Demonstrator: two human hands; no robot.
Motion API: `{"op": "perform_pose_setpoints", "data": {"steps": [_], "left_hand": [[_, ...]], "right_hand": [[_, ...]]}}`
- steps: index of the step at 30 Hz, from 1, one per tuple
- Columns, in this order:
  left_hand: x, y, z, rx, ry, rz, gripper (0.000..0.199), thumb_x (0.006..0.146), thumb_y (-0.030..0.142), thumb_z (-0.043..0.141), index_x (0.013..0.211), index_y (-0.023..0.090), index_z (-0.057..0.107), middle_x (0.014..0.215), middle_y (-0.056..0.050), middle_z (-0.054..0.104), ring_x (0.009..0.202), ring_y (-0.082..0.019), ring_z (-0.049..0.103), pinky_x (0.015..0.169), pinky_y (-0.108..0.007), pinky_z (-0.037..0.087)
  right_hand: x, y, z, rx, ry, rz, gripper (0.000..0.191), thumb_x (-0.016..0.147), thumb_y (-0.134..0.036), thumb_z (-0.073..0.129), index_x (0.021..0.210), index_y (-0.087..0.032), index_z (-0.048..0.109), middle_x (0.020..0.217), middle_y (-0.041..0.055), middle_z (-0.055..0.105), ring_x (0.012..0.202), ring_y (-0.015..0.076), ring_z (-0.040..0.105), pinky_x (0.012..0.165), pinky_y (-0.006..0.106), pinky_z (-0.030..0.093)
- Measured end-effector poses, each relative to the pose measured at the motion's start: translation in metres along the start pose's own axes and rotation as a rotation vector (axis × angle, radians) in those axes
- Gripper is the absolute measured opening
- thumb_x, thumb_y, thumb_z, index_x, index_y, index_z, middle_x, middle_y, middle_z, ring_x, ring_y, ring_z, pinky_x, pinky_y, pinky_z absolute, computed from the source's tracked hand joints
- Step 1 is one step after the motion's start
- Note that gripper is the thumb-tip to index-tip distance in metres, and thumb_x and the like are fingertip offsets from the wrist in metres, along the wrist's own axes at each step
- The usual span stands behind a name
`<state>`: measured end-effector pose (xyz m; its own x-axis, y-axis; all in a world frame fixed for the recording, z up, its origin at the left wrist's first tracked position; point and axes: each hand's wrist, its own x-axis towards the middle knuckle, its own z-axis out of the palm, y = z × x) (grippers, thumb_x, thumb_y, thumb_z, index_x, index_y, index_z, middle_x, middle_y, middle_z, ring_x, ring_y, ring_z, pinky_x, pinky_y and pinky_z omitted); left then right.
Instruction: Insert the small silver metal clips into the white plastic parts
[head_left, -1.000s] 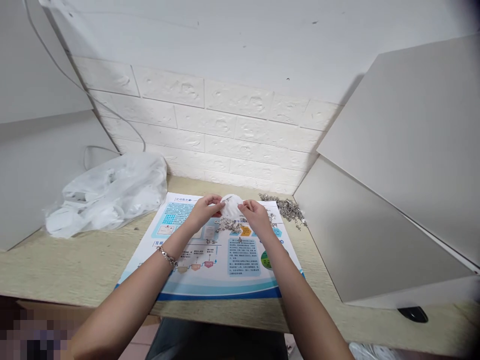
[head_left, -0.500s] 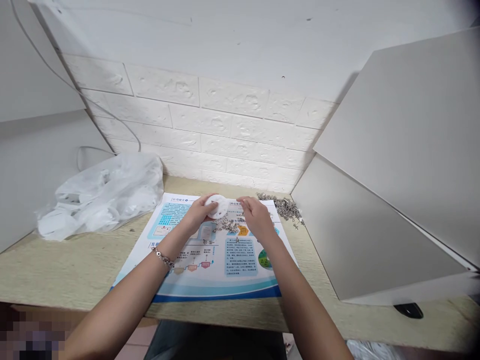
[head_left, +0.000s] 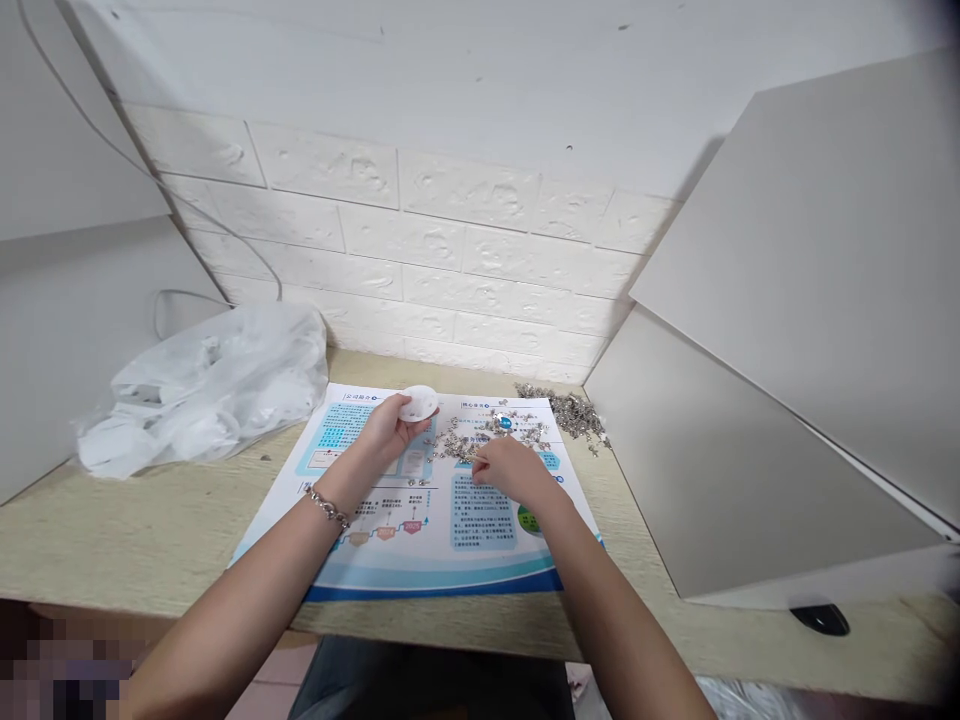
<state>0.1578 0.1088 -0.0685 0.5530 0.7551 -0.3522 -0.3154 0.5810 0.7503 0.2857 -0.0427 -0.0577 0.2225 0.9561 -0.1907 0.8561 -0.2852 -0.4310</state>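
Note:
A white round disc (head_left: 420,403) is pinched between the thumb and fingers of my left hand (head_left: 390,428), held above the printed sheet. My right hand (head_left: 506,468) is down at the near edge of a scatter of small silvery metal charms (head_left: 454,445), its fingertips pressed together. Whatever may be between those fingertips is too small to make out. More of the charms lie around it on the printed sheet (head_left: 360,560). A larger heap of charms (head_left: 574,415) sits at the sheet's back right corner, partly on the table.
A clear plastic bag (head_left: 217,390) full of white pieces lies at the back left of the wooden table (head_left: 150,530). Grey panels (head_left: 720,470) flank both sides, with a white brick-patterned wall (head_left: 465,215) behind. A black object (head_left: 821,619) rests at the right.
My right hand has come down and nearer to me, from beside the disc to the charms. My left hand has drawn slightly left with the disc and tilted it.

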Motion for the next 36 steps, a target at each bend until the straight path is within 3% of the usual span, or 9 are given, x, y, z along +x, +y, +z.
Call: {"op": "perform_pose_setpoints", "data": {"steps": [6,13,19,25,28,36], "left_hand": [[0.0008,-0.0025,-0.0017,0.063,-0.007,0.057,0.023,0.079,0.010,0.044,0.102,0.015,0.045,0.093,-0.011,0.059,0.069,-0.017,0.064,0.047,-0.023,0.053],[-0.0020,-0.0010,0.0025,0.102,0.019,0.062,0.042,0.080,0.009,0.044,0.116,0.025,0.031,0.098,-0.012,0.056,0.071,-0.019,0.066,0.046,-0.020,0.051],[-0.0076,0.0011,0.0054,0.114,0.000,0.067,0.036,0.081,0.008,0.042,0.114,0.022,0.037,0.094,-0.011,0.055,0.075,-0.020,0.066,0.044,-0.016,0.050],[-0.0080,0.0015,0.0051,0.134,-0.005,0.064,0.036,0.081,0.008,0.041,0.114,0.021,0.038,0.093,-0.012,0.056,0.073,-0.020,0.066,0.044,-0.017,0.050],[-0.0070,0.0012,0.0046,0.157,-0.005,0.061,0.038,0.079,0.008,0.044,0.115,0.021,0.038,0.095,-0.013,0.057,0.073,-0.020,0.066,0.044,-0.018,0.050],[-0.0048,-0.0029,0.0023,0.255,-0.045,0.088,0.037,0.077,0.009,0.046,0.112,0.019,0.040,0.086,-0.010,0.060,0.070,-0.019,0.066,0.046,-0.018,0.050]], "right_hand": [[0.0043,0.0044,0.0012,0.043,-0.003,0.009,0.002,0.069,-0.022,0.063,0.067,-0.020,0.063,0.078,0.0000,0.064,0.073,0.0130,0.054,0.052,0.022,0.027],[0.0084,0.0073,0.0045,0.081,-0.039,0.009,0.016,0.073,-0.024,0.058,0.060,-0.018,0.051,0.072,0.0004,0.058,0.063,0.0115,0.049,0.052,0.023,0.027],[0.0068,0.0072,0.0036,0.070,-0.038,0.039,0.028,0.083,-0.031,0.042,0.059,-0.018,0.045,0.070,0.0020,0.056,0.061,0.0123,0.046,0.052,0.023,0.027],[0.0028,0.0071,-0.0029,0.130,-0.050,-0.046,0.006,0.073,-0.020,0.055,0.068,-0.020,0.058,0.078,-0.0009,0.062,0.069,0.0120,0.052,0.055,0.022,0.029],[0.0038,0.0066,-0.0034,0.128,-0.076,-0.050,0.008,0.072,-0.018,0.057,0.067,-0.020,0.062,0.078,-0.0002,0.063,0.069,0.0120,0.053,0.056,0.022,0.030],[0.0041,0.0044,0.0023,0.011,-0.085,-0.046,0.015,0.075,-0.016,0.048,0.061,-0.017,0.050,0.077,0.0020,0.057,0.061,0.0106,0.046,0.052,0.023,0.026]]}}
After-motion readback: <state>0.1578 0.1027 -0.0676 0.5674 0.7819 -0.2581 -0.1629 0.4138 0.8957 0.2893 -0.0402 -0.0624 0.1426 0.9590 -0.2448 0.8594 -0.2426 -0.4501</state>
